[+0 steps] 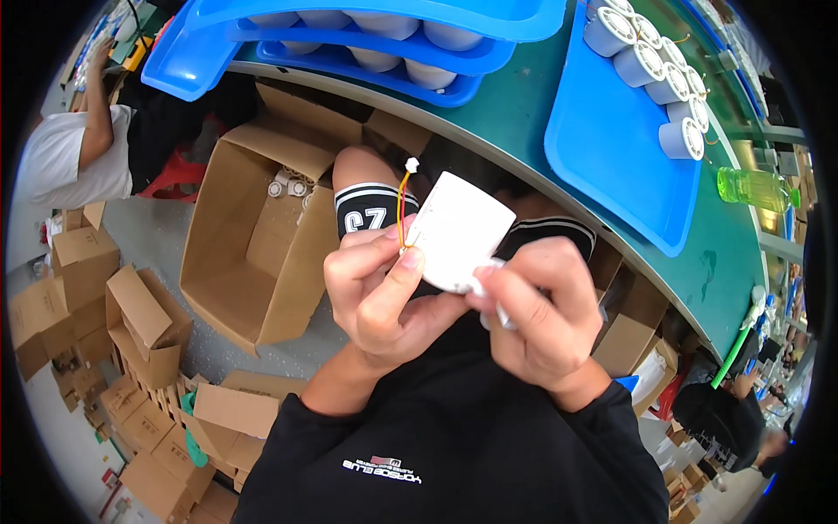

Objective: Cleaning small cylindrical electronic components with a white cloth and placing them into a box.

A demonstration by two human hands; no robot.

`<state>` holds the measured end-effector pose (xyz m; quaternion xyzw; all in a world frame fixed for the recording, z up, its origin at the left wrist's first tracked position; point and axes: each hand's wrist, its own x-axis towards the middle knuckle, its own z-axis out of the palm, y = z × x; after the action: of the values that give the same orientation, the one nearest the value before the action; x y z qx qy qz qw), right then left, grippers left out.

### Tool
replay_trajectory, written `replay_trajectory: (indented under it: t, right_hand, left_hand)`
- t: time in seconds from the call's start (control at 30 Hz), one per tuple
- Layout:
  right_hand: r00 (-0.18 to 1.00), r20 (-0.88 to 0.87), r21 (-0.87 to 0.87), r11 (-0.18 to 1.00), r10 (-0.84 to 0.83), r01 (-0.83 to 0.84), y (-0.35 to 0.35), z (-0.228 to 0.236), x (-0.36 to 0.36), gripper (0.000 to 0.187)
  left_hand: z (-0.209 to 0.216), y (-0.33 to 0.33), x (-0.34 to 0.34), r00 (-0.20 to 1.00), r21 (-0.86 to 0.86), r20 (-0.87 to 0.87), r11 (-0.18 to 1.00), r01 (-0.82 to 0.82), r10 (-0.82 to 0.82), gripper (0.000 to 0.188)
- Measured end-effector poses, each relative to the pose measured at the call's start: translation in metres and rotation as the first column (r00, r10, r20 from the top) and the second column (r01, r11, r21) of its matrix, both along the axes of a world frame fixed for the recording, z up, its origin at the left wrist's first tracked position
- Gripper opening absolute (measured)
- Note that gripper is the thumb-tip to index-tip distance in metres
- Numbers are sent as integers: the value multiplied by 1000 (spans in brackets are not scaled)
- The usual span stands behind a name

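My left hand (375, 293) grips a white cup-shaped plastic housing (463, 229) by its left side and underside, smooth wall facing up. Thin yellow and red wires (401, 205) rise from the edge by my left fingertips and end in a small white connector (412, 164). My right hand (546, 319) is closed in a pinch on a crumpled white wipe (504, 318), whose upper part meets the housing's lower right edge. The fingers of this hand are slightly blurred, and most of the wipe is hidden inside them.
Beyond my hands runs a green worktable (694, 278). A blue tray (611, 188) on it holds several white housings (642, 63); stacked blue trays (375, 39) hold more. A green bottle (755, 189) stands right. Left is an open carton (236, 236) with small white parts; co-workers sit at both sides.
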<state>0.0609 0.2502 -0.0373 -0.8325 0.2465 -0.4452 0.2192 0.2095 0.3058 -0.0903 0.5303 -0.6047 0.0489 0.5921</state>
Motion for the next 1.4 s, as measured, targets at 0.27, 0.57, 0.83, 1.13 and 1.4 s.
replay_trajectory:
  t: [0.27, 0.57, 0.83, 1.13, 1.4]
  right_hand:
    - [999, -37, -22, 1000, -18, 18, -4, 1, 5, 37]
    - [997, -66, -1, 999, -51, 51, -2, 2, 9, 31]
    - [990, -128, -1, 998, -62, 63, -8, 4, 7, 28]
    - [943, -97, 2, 947, -318, 320, -20, 6, -6, 17]
    - [996, -3, 62, 994, -91, 91, -6, 6, -6, 27]
  left_hand:
    - [-4, 3, 8, 1000, 14, 23, 1000, 17, -17, 73]
    - [-6, 2, 5, 999, -23, -23, 999, -37, 36, 68]
    - [-10, 8, 8, 996, 15, -53, 997, -70, 71, 74]
    - [-3, 18, 1, 963, 65, -269, 998, 20, -2, 72]
    - [1, 27, 2, 968, 199, -224, 968, 156, -110, 80]
